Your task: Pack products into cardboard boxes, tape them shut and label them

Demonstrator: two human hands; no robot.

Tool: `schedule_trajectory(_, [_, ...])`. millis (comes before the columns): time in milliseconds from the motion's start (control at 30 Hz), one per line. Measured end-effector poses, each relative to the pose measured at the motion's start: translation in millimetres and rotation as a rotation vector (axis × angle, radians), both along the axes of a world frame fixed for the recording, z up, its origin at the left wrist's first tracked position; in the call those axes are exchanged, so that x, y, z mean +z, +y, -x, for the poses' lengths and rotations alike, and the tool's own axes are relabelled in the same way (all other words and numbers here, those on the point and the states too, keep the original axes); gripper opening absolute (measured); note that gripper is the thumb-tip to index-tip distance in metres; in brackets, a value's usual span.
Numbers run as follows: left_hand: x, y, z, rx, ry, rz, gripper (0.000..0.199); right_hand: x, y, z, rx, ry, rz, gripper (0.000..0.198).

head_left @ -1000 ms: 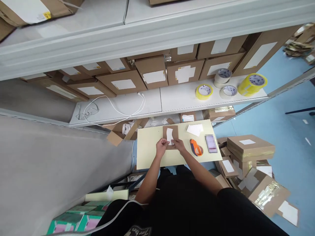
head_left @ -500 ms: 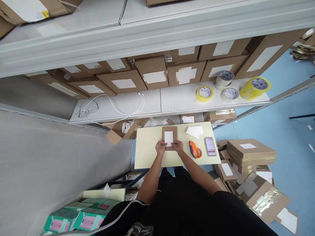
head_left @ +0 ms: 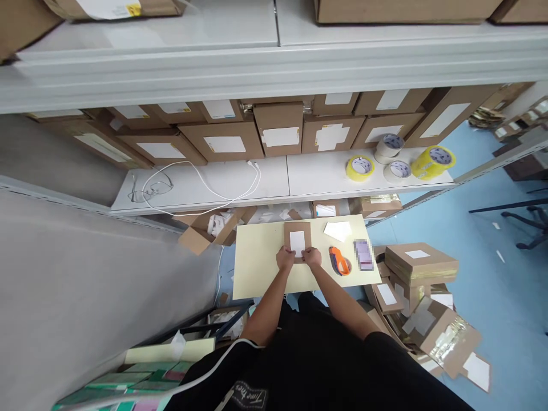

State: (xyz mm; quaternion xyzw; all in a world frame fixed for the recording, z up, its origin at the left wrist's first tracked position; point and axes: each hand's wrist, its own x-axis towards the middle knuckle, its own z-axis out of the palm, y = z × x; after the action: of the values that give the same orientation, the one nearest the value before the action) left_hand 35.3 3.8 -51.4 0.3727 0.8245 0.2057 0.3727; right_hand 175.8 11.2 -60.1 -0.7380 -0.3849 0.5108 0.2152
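A small flat cardboard box (head_left: 305,228) lies on the cream tabletop (head_left: 257,262) in front of me. On its top face is a white paper label (head_left: 297,241). My left hand (head_left: 285,258) is closed at the label's lower left corner, thumb and fingers pinching its edge. At the lower right corner my right hand (head_left: 312,257) pinches the label the same way. Both hands rest against the box's near side. Right of the box lies an orange tape dispenser (head_left: 338,261), and behind that are white paper sheets (head_left: 338,230).
A pixelated purple item (head_left: 363,255) lies at the table's right end. Tape rolls (head_left: 360,168) and a white cable (head_left: 201,177) lie on the shelf (head_left: 274,177), before labelled cartons (head_left: 226,142). Boxes (head_left: 422,262) are piled on the floor at right; an open carton (head_left: 209,228) sits behind the table.
The camera view has turned slightly, shifting the whole scene. Both hands stay at the label's lower corners, and the box and label keep about the same place on the table.
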Motion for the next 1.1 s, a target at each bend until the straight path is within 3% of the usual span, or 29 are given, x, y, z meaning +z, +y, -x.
schedule_trajectory(267, [7.7,-3.8,4.1,-0.163,0.123,0.004,0.021,5.6,-1.0,-1.5,-0.037,-0.272,0.110,0.026])
schedule_trajectory(367, [6.7,-9.9,16.0,-0.236,0.232,-0.045,0.036,3.2,-8.0,-2.3,-0.070,-0.330,0.088,0.032])
schedule_trajectory(533, [3.8,-18.3,26.1,-0.630,0.238,-0.205,0.046,-4.9,-23.9,1.5,-0.139,-0.415,-0.069,0.051])
schedule_trajectory(600, [1.1,-24.4,25.0,-0.761,0.202,-0.223,0.060,-7.4,-28.1,4.6,-0.103,-0.352,-0.096,0.041])
schedule_trajectory(700, [-4.6,-36.3,28.8,-0.837,0.161,-0.176,0.065,-7.3,-31.3,10.9,-0.003,-0.299,-0.084,0.018])
schedule_trajectory(833, [-11.8,-52.0,48.4,-0.858,0.116,-0.191,0.065,-0.4,-38.9,19.0,0.079,-0.359,-0.042,0.007])
schedule_trajectory(933, [-12.9,-60.3,65.1,-0.826,0.065,-0.220,0.067,5.6,-54.0,27.6,0.133,-0.393,-0.096,0.015])
schedule_trajectory(1000, [-10.4,-61.7,74.4,-0.758,0.048,-0.226,0.069,8.0,-67.4,38.8,0.189,-0.417,-0.214,0.029])
schedule_trajectory(1100, [-3.8,-54.0,88.3,-0.513,0.041,-0.164,0.079,7.5,-86.7,65.5,0.281,-0.359,-0.470,0.046])
